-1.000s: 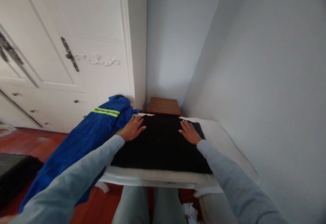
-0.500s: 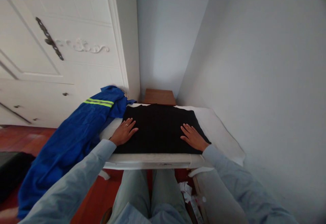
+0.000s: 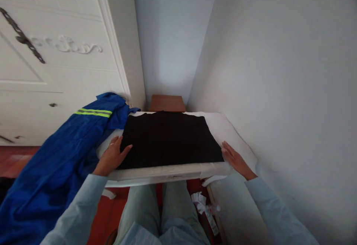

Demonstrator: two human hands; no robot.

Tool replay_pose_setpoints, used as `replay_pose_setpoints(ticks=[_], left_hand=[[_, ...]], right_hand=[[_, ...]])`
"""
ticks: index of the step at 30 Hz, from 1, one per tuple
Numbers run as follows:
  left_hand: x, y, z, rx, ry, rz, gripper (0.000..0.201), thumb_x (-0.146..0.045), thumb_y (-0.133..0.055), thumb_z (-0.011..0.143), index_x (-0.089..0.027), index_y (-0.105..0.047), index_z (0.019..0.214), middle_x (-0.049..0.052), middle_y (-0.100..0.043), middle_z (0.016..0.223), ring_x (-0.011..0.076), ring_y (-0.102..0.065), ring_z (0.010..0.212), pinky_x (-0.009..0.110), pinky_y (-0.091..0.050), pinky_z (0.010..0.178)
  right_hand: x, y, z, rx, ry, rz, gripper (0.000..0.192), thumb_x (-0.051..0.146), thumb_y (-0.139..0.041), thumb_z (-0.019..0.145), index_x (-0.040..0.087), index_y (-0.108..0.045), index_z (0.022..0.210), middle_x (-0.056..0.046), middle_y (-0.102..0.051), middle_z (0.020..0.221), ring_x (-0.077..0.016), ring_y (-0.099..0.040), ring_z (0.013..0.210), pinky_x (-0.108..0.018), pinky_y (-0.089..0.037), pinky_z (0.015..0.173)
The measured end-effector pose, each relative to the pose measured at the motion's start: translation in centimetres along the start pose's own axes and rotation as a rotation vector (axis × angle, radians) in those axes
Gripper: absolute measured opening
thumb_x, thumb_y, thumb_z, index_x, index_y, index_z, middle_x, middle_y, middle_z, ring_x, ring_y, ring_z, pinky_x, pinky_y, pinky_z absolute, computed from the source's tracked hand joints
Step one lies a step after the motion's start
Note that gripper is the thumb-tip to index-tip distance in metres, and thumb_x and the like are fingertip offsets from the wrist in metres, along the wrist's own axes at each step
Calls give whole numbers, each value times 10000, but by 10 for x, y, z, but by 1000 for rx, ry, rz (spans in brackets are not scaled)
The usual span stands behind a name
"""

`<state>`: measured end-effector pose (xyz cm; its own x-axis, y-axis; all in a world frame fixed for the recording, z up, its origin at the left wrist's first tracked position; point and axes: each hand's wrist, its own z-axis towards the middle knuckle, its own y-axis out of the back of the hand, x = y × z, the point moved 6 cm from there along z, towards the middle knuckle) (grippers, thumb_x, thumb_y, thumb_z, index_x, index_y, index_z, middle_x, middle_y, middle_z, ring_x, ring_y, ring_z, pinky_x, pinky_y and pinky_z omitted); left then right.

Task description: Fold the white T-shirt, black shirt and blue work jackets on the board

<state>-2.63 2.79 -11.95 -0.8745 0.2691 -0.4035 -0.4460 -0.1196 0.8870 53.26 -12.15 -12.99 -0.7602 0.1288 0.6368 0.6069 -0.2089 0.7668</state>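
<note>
White table, flat black cloth

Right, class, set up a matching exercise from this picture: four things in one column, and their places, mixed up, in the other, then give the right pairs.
Things:
1. black garment
2. blue jacket
3. left hand
4. right hand

Places:
A. at the garment's right near corner
B. draped over the table's left side
C. spread flat on the white table
D. at the garment's left near corner

Pairs: 1-C, 2-B, 3-D, 4-A
</note>
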Motion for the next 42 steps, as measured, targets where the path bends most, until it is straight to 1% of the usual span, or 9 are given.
replay_pose_setpoints(ticks=[5,12,16,19,25,31,35,38,42], left_hand=[[-4,-10,-52,-48,115,152,784,-637,-372,870,-37,-495,1361,258,-535,1406,392,-415,1394,529,-325,1151],[-21,-3,-61,-162,137,172,728,-568,-336,920,-26,-461,1390,272,-482,1454,398,-365,1423,532,-312,1154],[-18,14,-72,-158,252,176,715,-539,-353,933,-15,-423,1415,271,-600,1308,398,-524,1282,517,-434,1042],[-17,24,-78,-87,289,220,701,-545,-398,920,-34,-463,1394,241,-681,1159,407,-604,1148,522,-472,963],[-3,27,-64,35,295,33,640,-523,-512,846,-86,-554,1311,196,-694,1169,343,-651,1098,409,-497,907],[12,23,-41,155,317,-43,350,-518,-556,784,-204,-669,889,90,-722,809,284,-690,797,317,-454,659],[6,29,-28,97,269,-111,255,-474,-554,761,-229,-569,694,31,-641,668,222,-629,670,292,-406,604],[-1,34,-24,33,300,-221,244,-446,-579,740,-228,-535,641,5,-589,609,200,-596,651,285,-406,602],[-9,32,-28,-7,433,-668,264,-431,-688,660,-193,-598,729,-2,-626,666,192,-615,683,286,-459,612]], right_hand=[[12,-15,-9,-7,94,-103,719,653,-493,888,176,-516,1426,-157,-523,1467,-324,-471,1376,-524,-338,1180],[27,-16,-23,-167,208,-192,678,603,-474,915,170,-497,1436,-175,-521,1460,-343,-481,1363,-567,-385,1142],[57,-17,-49,-209,242,-100,614,552,-493,932,209,-494,1441,-136,-515,1473,-307,-478,1369,-526,-396,1148],[87,-36,-68,-102,254,38,530,507,-513,938,253,-538,1403,-102,-560,1437,-282,-516,1337,-499,-432,1124],[145,-94,-82,232,213,398,481,465,-599,912,256,-598,1346,-111,-663,1304,-274,-616,1217,-503,-461,1084],[193,-146,-88,550,180,679,502,402,-697,863,220,-612,1323,-118,-704,1211,-259,-673,1084,-488,-505,1003],[215,-187,-86,681,6,975,495,379,-797,774,211,-655,1218,-90,-731,1110,-217,-700,961,-431,-540,918],[231,-209,-82,699,-192,1230,458,364,-835,735,182,-668,1121,-86,-736,1074,-194,-715,905,-360,-567,826],[255,-225,-77,710,-409,1461,404,299,-853,707,131,-666,1023,-114,-750,1043,-194,-734,902,-309,-567,813]])
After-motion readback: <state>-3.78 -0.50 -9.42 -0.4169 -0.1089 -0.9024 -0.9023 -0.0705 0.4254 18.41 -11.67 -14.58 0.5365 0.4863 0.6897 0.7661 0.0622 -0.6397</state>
